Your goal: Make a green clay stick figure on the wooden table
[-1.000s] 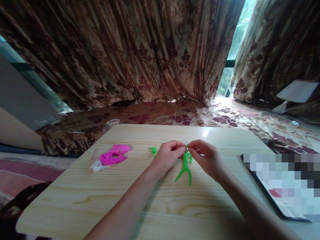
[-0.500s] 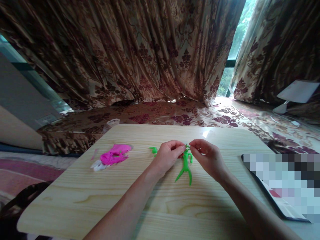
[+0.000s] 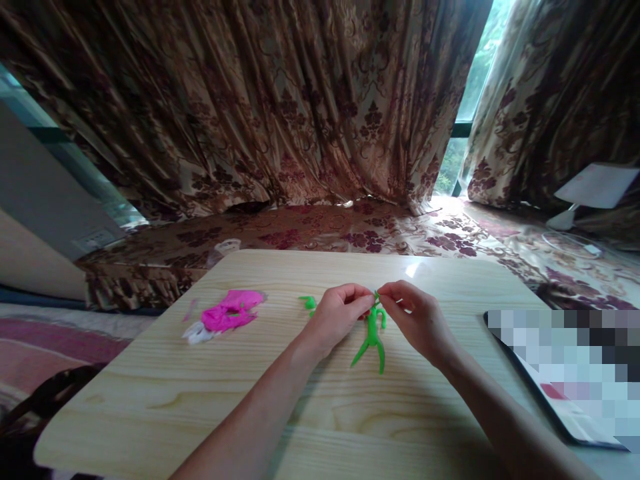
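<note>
A bright green figure (image 3: 373, 332), apparently modelling clay, lies on the wooden table with two legs spread and a curled arm at its right. My left hand (image 3: 336, 313) comes in from the left, thumb and finger pinched on a small green clay piece (image 3: 377, 297) at the figure's top end. From the other side my right hand (image 3: 414, 311) pinches the same piece, its fingertips close to the left ones. Whether the piece is joined to the figure I cannot tell. Loose green clay bits (image 3: 309, 303) lie left of my left hand, partly hidden by it.
Crumpled pink material (image 3: 231, 313) with a white wad (image 3: 197, 332) lies on the left of the table (image 3: 150, 393). A dark-edged, pixelated flat object (image 3: 565, 393) is at the right edge. Beyond stand a clear cup (image 3: 227, 247) and a lamp (image 3: 597, 185).
Both hands keep their pinch at the figure's top, with only slight finger movement. The small green piece now looks narrower and more upright. The whole view has shifted slightly.
</note>
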The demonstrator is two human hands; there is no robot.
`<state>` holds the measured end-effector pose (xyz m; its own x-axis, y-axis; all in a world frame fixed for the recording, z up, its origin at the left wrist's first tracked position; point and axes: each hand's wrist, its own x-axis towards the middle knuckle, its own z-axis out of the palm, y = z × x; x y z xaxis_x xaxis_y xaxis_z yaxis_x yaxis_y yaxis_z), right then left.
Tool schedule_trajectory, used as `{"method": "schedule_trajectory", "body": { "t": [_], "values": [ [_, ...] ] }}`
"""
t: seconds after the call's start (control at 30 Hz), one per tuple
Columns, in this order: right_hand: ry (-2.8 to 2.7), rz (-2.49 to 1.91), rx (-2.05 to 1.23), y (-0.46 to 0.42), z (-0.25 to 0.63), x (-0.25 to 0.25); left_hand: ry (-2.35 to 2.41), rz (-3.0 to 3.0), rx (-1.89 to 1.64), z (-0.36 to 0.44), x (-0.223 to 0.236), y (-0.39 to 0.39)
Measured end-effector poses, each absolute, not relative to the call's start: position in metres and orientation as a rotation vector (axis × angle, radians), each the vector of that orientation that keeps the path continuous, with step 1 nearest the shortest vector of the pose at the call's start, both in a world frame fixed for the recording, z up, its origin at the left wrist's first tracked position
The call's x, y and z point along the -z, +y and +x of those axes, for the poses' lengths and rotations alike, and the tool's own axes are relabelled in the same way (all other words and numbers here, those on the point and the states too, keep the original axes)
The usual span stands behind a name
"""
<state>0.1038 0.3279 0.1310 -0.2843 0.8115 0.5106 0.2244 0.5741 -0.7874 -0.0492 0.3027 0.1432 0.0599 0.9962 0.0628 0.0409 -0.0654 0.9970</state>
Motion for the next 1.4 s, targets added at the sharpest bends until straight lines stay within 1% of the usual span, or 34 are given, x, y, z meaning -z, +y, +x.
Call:
{"method": "schedule_trajectory", "body": {
  "t": [0.23,0.67,1.2,1.4],
  "values": [
    [-1.9,-0.812,-0.715,0.324,0.104,-0.135,1.155,1.305,-1.192,-0.05,-0.143,0.302],
    [-1.885,-0.799,-0.685,0.325,0.099,-0.14,1.245,1.344,-1.226,-0.051,-0.145,0.302],
    [-1.882,-0.743,-0.673,0.322,0.102,-0.145,1.224,1.333,-1.178,-0.05,-0.148,0.302],
    [-1.915,-0.799,-0.672,0.324,0.101,-0.144,1.197,1.33,-1.189,-0.049,-0.147,0.3]
  ]
}}
